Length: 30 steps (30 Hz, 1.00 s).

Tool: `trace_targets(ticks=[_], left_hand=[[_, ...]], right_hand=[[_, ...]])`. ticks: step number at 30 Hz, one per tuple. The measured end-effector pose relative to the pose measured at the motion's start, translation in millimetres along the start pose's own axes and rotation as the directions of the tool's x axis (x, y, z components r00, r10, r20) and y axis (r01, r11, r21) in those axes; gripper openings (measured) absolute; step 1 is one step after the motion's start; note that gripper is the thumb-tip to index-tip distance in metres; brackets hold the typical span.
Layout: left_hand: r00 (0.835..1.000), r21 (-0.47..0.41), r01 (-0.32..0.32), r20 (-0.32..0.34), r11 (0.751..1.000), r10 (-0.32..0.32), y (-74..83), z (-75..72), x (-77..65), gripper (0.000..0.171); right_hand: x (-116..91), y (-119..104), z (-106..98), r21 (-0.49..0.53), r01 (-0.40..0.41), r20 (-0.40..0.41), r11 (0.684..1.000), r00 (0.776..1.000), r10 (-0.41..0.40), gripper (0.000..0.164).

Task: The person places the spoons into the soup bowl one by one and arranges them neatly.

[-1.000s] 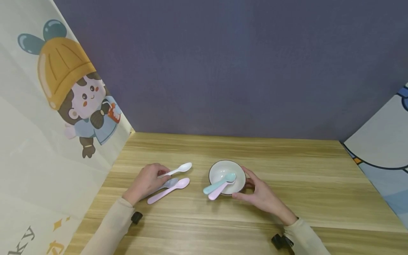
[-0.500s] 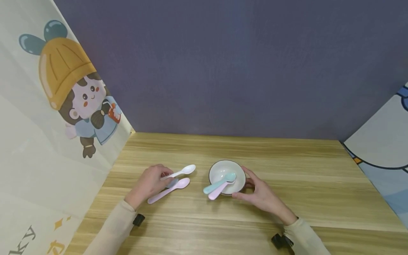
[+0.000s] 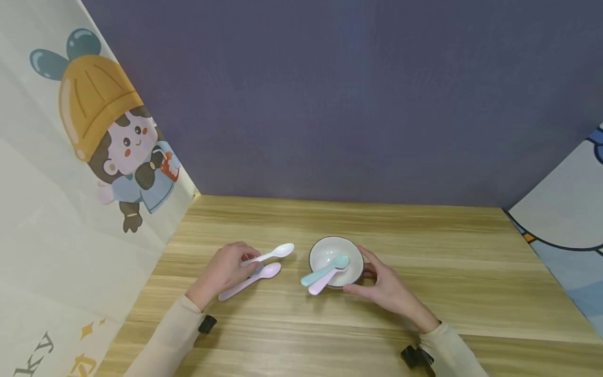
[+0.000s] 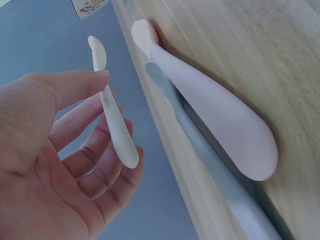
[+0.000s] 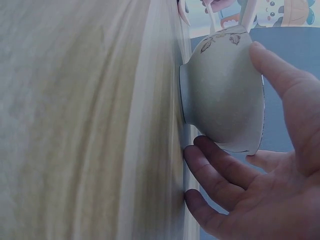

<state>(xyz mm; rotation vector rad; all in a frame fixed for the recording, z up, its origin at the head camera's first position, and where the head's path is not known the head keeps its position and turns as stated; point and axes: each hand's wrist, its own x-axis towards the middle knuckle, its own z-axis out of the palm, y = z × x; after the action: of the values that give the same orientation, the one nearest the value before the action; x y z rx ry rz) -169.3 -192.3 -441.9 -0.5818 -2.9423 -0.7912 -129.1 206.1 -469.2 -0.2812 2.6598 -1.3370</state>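
My left hand (image 3: 226, 270) pinches a white spoon (image 3: 281, 250) between thumb and fingers, its bowl end pointing right; the left wrist view shows the spoon's handle (image 4: 118, 130) across the fingers. Below that hand on the table lie a pink spoon (image 3: 252, 280) and a grey-blue spoon (image 4: 200, 155), mostly hidden from the head view by the hand. With thumb and fingers around its right side, my right hand (image 3: 386, 288) holds a white bowl (image 3: 325, 251) with a dark rim, standing on the table. A mint spoon (image 3: 324, 270) and a pink-lilac spoon (image 3: 321, 283) lean in the bowl, handles over its near rim.
The wood-grain table (image 3: 301, 335) ends at a dark blue-grey panel (image 3: 348, 104) at the back. A pale printed sheet (image 3: 56, 220) with a cartoon figure stands on the left, another printed panel (image 3: 565, 209) on the right.
My left hand has moved slightly right with the white spoon, bringing its tip nearer the bowl and covering more of the grey-blue spoon. My right hand and the bowl stay still.
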Motion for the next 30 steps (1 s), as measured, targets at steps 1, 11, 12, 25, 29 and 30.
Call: trace_targets(ticks=[1,11,12,25,29,30], left_hand=[[1.000,0.002,-0.001,0.001,1.000,0.001,0.5,0.1,0.2,0.018],[1.000,0.004,-0.004,0.001,1.000,0.004,7.5,-0.2,1.2,0.019],[1.000,0.003,0.003,0.005,1.000,-0.003,8.6,-0.2,1.3,0.020],[1.000,0.008,-0.025,-0.014,1.000,0.025,15.9,0.0,2.1,0.017],[0.999,0.002,-0.032,-0.007,0.999,0.032,18.9,1.1,2.9,0.017],[0.999,0.004,-0.038,-0.009,0.999,0.038,19.8,1.4,3.4,0.017]], right_hand=[[-0.1,-0.1,-0.1,0.000,-0.001,-0.001,1.000,1.000,0.001,0.113],[0.8,0.2,0.1,-0.007,-0.008,-0.004,1.000,1.000,0.008,0.114],[0.7,0.1,-0.1,-0.007,-0.004,-0.001,1.000,1.000,0.004,0.114],[1.2,-0.2,0.3,0.002,-0.007,-0.003,1.000,1.000,0.007,0.114],[0.9,1.1,1.2,0.006,-0.013,-0.004,1.000,1.000,0.013,0.114],[0.8,1.6,1.4,0.010,-0.018,-0.005,1.000,1.000,0.018,0.115]])
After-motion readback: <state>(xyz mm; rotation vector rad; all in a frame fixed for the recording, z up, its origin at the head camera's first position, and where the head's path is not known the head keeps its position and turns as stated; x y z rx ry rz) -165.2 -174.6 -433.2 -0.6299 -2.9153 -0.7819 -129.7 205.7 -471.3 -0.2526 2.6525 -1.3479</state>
